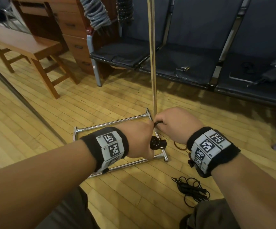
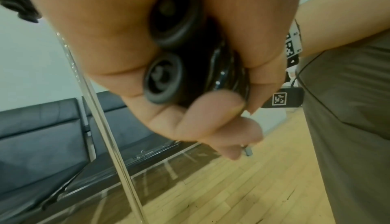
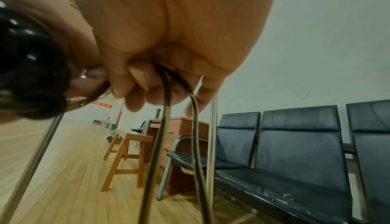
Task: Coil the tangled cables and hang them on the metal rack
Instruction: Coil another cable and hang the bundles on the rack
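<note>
My left hand [image 1: 138,138] grips a black coiled cable bundle [image 1: 157,143] just in front of the metal rack's pole [image 1: 152,63]. In the left wrist view its fingers [image 2: 211,119] curl round the bundle, and two round black plug ends [image 2: 163,80] stick out of the fist. My right hand [image 1: 175,123] sits beside it and pinches the cable's loose strands [image 3: 166,111], which hang down from the curled fingers [image 3: 135,84]. A second tangled black cable [image 1: 190,190] lies on the floor near my right knee. Grey and dark coils [image 1: 97,14] hang at the top of the rack.
The rack's chrome base frame [image 1: 110,123] lies on the wooden floor under my hands. A row of dark padded seats [image 1: 200,63] stands behind it, with a charger [image 1: 272,75] on one. A wooden stool [image 1: 26,45] and a drawer cabinet [image 1: 71,22] stand at left.
</note>
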Tool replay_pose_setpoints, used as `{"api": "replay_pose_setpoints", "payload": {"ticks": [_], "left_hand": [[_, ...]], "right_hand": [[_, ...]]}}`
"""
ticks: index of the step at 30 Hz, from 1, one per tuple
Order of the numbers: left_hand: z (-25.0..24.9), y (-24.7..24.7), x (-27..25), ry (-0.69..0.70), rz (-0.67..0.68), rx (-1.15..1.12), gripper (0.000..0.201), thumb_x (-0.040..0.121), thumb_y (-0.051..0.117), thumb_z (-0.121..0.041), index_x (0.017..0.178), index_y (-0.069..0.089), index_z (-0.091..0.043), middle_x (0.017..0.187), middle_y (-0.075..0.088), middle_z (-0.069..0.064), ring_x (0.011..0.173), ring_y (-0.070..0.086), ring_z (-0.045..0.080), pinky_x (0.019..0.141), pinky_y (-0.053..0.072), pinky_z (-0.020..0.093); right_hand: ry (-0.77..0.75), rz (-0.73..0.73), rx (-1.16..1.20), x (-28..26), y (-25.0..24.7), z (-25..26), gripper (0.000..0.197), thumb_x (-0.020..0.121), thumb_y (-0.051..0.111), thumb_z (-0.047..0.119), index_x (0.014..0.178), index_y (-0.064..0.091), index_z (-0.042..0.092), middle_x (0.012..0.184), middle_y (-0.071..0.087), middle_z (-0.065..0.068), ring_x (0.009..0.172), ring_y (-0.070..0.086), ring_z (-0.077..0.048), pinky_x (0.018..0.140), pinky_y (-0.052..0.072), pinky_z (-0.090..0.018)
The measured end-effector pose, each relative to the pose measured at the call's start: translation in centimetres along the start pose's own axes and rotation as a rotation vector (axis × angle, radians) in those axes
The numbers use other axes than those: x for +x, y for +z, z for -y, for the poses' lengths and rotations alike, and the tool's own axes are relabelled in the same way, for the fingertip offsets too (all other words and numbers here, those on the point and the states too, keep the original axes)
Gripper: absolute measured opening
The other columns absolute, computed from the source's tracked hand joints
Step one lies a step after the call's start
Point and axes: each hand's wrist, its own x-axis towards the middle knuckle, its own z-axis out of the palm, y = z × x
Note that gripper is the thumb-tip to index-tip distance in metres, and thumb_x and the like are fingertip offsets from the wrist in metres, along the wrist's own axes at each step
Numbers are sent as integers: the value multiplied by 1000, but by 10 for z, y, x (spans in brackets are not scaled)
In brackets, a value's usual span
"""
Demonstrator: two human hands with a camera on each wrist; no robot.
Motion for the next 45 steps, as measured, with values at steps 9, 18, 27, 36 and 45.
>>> {"api": "replay_pose_setpoints", "payload": {"ticks": [9,18,27,36,45], "left_hand": [[17,2,17,-269,-11,-191,28,96,64,-33,110,44,-19,79,71,-1,50,65,10,34,41,17],[54,-16,25,-133,-93,-952,10,97,71,-22,100,64,-17,57,68,-6,47,62,10,41,46,21],[66,-37,6,143,110,-1241,41,87,85,-16,116,57,-8,66,62,7,51,56,19,47,51,27],[-4,-25,-13,59,146,-204,29,93,73,-33,114,58,-19,82,72,0,62,64,10,51,51,23],[-2,2,6,-128,147,99,33,96,63,-30,124,54,-16,84,60,-3,68,55,13,53,40,26]], "right_hand": [[-87,1,60,-17,-16,22,27,105,44,42,91,63,29,75,59,8,67,56,-8,62,54,-32],[-11,112,478,-18,-9,21,27,109,39,38,90,57,30,71,58,10,60,50,-5,57,44,-26],[40,243,486,-13,-4,10,20,106,46,32,92,60,31,69,61,9,60,54,-10,60,51,-32],[48,216,234,-5,-5,1,14,96,67,17,99,66,31,93,63,12,89,61,-5,80,52,-22],[-26,108,-27,-16,-15,29,10,98,54,28,94,63,27,80,61,6,73,59,-12,67,57,-32]]}}
